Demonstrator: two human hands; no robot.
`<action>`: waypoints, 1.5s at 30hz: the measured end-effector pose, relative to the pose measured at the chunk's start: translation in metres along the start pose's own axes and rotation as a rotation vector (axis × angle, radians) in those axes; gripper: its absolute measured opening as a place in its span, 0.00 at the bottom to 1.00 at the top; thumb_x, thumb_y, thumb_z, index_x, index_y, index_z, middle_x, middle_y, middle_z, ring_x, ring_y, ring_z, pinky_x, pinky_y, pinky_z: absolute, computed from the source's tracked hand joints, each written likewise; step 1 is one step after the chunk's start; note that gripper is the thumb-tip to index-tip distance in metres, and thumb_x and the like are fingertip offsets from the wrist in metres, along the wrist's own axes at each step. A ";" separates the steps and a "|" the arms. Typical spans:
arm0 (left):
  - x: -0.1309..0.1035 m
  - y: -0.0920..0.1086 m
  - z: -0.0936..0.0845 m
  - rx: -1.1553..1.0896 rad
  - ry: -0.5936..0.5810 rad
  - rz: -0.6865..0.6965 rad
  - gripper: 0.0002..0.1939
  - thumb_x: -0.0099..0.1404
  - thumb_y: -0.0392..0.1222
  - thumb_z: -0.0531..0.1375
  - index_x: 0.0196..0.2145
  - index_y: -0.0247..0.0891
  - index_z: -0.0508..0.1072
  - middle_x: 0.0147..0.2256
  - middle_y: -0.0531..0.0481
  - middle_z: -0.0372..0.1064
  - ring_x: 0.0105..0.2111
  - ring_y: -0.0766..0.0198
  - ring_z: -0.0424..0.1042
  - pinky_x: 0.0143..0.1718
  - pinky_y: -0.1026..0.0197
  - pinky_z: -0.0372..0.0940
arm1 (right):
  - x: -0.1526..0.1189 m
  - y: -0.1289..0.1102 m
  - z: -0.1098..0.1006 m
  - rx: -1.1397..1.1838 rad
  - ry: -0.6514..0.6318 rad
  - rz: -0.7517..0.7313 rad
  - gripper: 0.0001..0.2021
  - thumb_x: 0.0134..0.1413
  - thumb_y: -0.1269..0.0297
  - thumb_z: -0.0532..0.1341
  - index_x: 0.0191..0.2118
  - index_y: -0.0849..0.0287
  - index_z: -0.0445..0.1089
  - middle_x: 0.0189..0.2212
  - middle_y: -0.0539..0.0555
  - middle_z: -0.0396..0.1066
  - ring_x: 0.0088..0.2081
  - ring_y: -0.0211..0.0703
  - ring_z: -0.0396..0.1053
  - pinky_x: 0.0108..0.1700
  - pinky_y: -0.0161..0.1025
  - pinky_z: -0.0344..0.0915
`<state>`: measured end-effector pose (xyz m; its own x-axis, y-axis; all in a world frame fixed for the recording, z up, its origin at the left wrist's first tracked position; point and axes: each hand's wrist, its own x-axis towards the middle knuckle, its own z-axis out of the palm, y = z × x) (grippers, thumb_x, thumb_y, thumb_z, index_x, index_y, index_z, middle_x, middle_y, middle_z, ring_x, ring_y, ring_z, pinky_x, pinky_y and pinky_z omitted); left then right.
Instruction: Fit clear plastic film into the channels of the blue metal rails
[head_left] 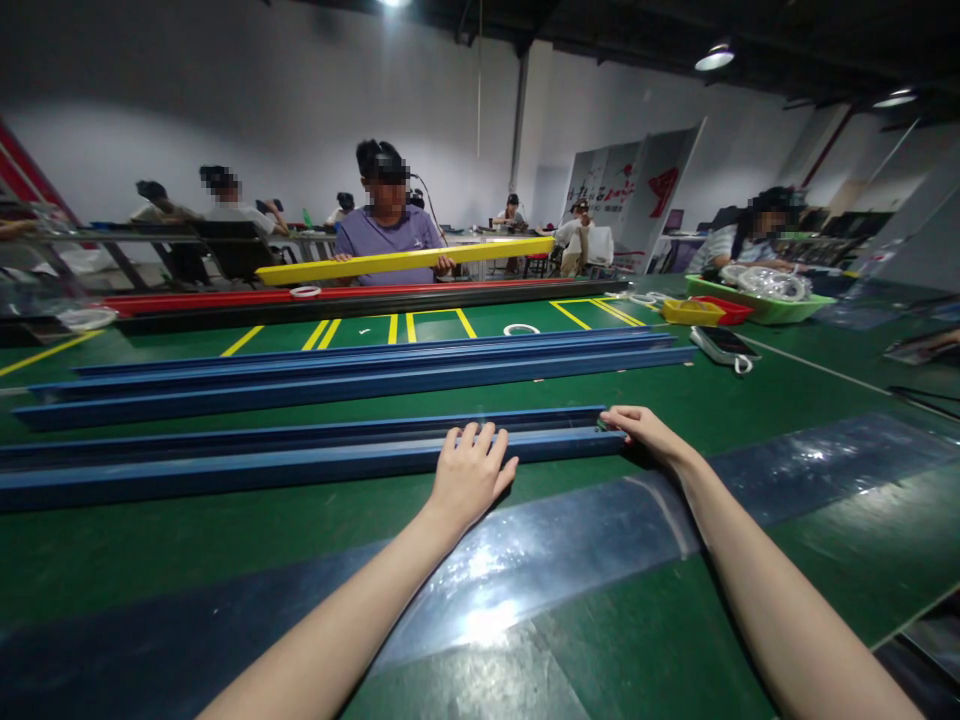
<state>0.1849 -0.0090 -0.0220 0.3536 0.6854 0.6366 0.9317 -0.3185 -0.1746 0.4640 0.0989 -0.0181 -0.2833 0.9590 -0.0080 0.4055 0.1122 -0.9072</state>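
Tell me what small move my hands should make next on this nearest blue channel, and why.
Perhaps press the left hand down lightly to steady the nearest blue channel: its fingers lie across the channel, while the right hand has its fingers at the right end. What they pinch there, if anything, is too small to tell.

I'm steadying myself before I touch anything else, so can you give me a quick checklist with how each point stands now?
1. Left hand on the near blue channel: ok, laid over it, palm down.
2. Right hand at that channel's right end: ok.
3. Firm pinch by the right fingertips: cannot tell, too small to see.
4. Channel's left end in view: not ok, the picture edge cuts it off.
5. Phone apart from the channel: ok.
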 end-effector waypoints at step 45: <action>0.006 -0.007 0.000 0.024 -0.006 0.004 0.10 0.64 0.37 0.50 0.39 0.40 0.70 0.39 0.48 0.70 0.38 0.59 0.66 0.33 0.59 0.57 | 0.003 -0.004 -0.004 0.048 -0.017 0.057 0.20 0.37 0.48 0.62 0.18 0.60 0.58 0.13 0.43 0.52 0.15 0.28 0.48 0.19 0.32 0.42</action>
<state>0.1807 -0.0031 -0.0171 0.3574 0.6881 0.6315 0.9321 -0.3052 -0.1949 0.4651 0.1025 -0.0131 -0.2759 0.9588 -0.0672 0.3792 0.0444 -0.9242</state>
